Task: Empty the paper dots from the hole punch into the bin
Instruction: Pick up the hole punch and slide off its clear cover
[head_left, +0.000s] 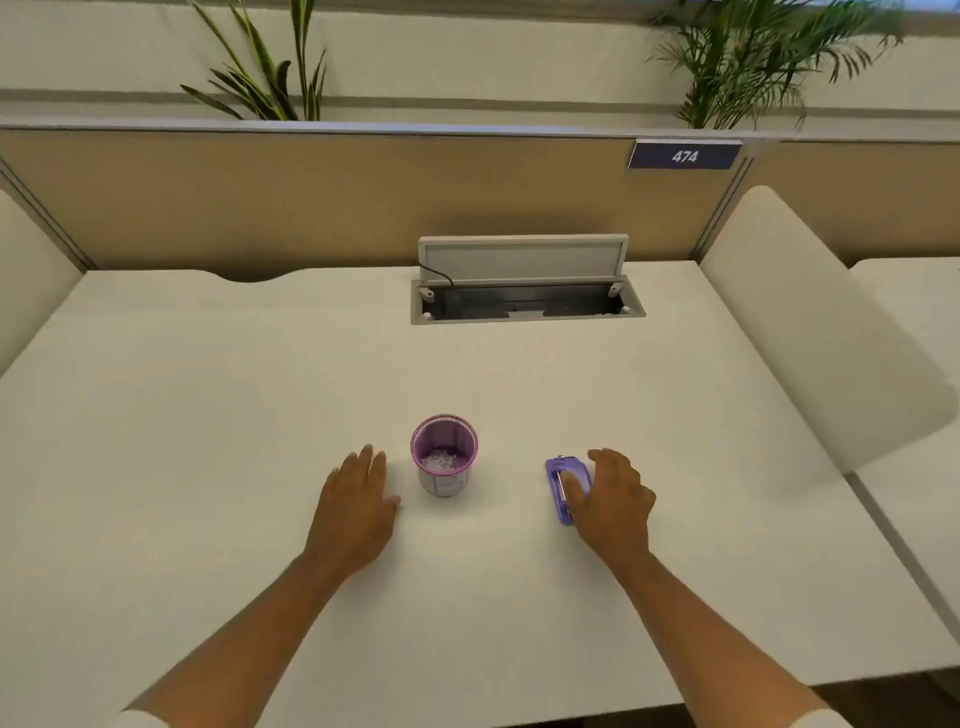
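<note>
Left hand (358, 506) lies flat and open on the table (208, 415), beside the little bin (444, 457) with paper dots (440, 460) inside. Right hand (613, 499) holds the hole punch (563, 488).

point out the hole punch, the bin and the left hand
hole punch (560, 486): head view, on its purple top beside the right thumb.
bin (443, 486): head view, on its outer front wall below the rim.
left hand (356, 506): head view, on the back of the hand, flat on the desk.
</note>
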